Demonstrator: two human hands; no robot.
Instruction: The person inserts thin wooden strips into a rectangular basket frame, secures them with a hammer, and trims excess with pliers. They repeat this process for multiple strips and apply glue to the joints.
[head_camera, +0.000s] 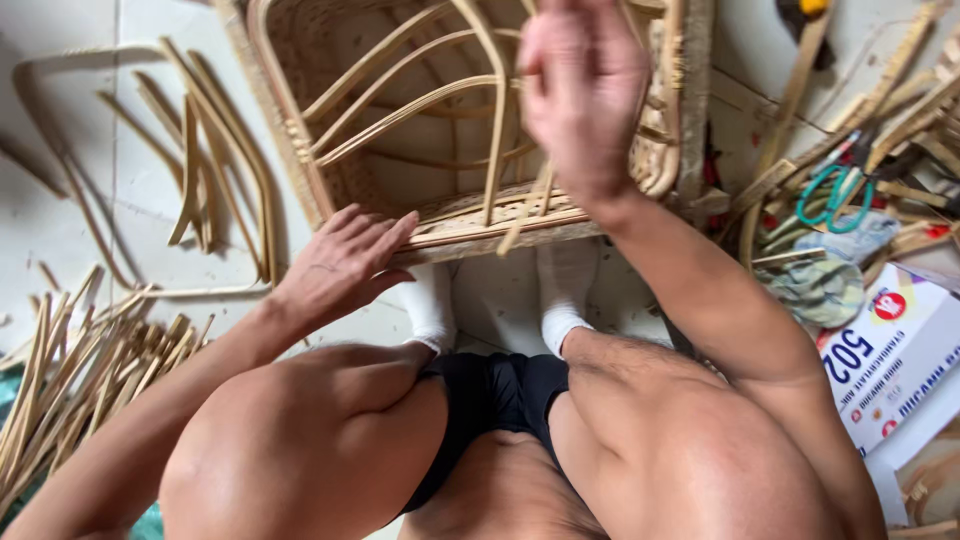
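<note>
Weaving seems to be the step in hand: the rattan frame (470, 140) stands on the floor (140, 230) before the person's white-socked feet. The left hand (340, 265) lies flat, fingers spread, on the frame's near rail. The right hand (580, 90), raised over the frame, looks blurred and open, holding nothing. Loose cane strips (80, 370) lie left of the frame, green-handled scissors (835, 195) right. Next probably calls for seating a strip while that rail stays steadied.

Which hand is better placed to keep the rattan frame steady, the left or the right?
Probably the left. The left hand lies flat on the front edge of the rattan frame, fingers spread along it. The right hand is raised above the frame, open and blurred, and seems to touch nothing.
</note>
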